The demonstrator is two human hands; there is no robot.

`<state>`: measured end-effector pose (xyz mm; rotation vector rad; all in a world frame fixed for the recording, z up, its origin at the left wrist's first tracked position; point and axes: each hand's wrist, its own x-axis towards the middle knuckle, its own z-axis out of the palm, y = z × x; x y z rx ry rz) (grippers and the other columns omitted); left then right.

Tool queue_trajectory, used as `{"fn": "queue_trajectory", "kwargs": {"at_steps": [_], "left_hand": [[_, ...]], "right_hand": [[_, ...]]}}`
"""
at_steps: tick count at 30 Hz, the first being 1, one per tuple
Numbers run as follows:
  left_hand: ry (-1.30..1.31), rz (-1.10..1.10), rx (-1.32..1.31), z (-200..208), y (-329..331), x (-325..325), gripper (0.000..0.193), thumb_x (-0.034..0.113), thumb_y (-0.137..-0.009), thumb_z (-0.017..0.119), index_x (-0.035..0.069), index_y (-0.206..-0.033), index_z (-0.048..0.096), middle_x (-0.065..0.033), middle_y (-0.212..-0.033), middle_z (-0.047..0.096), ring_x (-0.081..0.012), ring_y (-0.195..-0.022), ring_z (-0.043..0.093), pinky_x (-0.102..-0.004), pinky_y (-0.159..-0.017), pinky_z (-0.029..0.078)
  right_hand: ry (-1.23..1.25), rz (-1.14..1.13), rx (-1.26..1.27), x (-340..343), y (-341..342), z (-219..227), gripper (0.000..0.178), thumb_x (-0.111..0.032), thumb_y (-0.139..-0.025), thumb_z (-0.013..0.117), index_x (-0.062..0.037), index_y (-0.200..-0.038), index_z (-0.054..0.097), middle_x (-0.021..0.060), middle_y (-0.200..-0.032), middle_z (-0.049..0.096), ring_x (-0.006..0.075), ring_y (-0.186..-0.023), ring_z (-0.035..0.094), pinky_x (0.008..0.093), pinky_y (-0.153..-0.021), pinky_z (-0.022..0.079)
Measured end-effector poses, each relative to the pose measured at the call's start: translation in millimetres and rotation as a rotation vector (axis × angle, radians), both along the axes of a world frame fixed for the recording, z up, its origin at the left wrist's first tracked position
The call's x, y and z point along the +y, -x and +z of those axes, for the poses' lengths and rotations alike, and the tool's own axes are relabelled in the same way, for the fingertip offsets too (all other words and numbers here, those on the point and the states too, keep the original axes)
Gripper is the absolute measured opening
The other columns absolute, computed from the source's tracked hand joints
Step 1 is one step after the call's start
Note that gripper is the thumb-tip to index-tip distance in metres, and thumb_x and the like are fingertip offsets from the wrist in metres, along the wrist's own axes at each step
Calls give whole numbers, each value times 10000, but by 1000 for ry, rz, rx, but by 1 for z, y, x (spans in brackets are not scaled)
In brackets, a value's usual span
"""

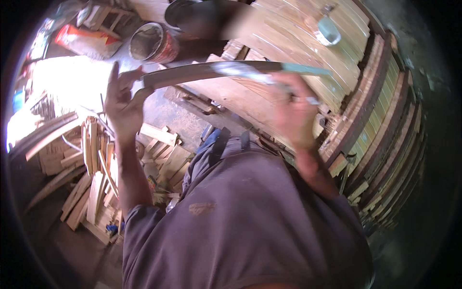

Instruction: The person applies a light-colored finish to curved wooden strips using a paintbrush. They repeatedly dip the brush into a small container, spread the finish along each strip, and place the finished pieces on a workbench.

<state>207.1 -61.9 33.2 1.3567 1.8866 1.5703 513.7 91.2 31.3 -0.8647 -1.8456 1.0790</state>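
My left hand grips the left end of a long, slightly curved wooden strip, thumb below and fingers raised. The strip runs level across the view above my lap. White, wet-looking smears cover its middle, and its right end looks pale blue-green. Near that right part, my right hand is blurred by motion, its fingers curled. A small pale piece sticks out of it; what it holds is too smeared to name. A pale green cup with white on its rim stands on the wooden boards beyond.
Joined boards lie at the far right, beside layered panels with dark edges. Wood offcuts are heaped at my left. A stained bucket and an orange-and-white sack stand at the far left. A dark, partly blurred shape is at the top.
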Motion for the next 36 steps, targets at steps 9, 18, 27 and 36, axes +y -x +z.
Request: {"fn": "queue_trajectory", "kwargs": {"at_steps": [9, 18, 27, 36], "left_hand": [[-153, -28, -129, -21, 0, -3, 905, -120, -743, 762, 37, -1512, 309, -101, -1020, 665, -187, -1022, 626, -370, -992, 486], [-45, 131, -295, -9, -7, -14, 906, -98, -749, 773, 2, -1507, 288, -119, -1085, 659, -204, -1015, 640, -341, -919, 528], [-51, 83, -164, -46, 12, -20, 959, -70, -734, 793, 11, -1518, 246, -108, -1040, 674, -192, -1013, 643, -345, -979, 499], [104, 144, -155, -44, 22, -21, 905, -145, -797, 680, -32, -1522, 150, -148, -1104, 661, -252, -1115, 620, -363, -1027, 457]], "right_hand": [[47, -173, -433, 9, -20, 12, 138, -105, -881, 697, -21, -986, 664, 75, -796, 665, 157, -669, 590, 314, -617, 488], [-351, 293, -62, -60, 132, 55, 194, -130, -777, 734, -92, -883, 576, 108, -781, 578, 318, -676, 622, 428, -568, 491], [204, 43, -151, -13, 44, -4, 124, -105, -916, 689, -19, -1005, 679, -6, -818, 639, 59, -724, 547, 220, -616, 451], [88, -657, -977, 124, -140, -89, 175, -224, -826, 735, -107, -955, 717, 130, -927, 723, 312, -894, 684, 382, -818, 514]]}}
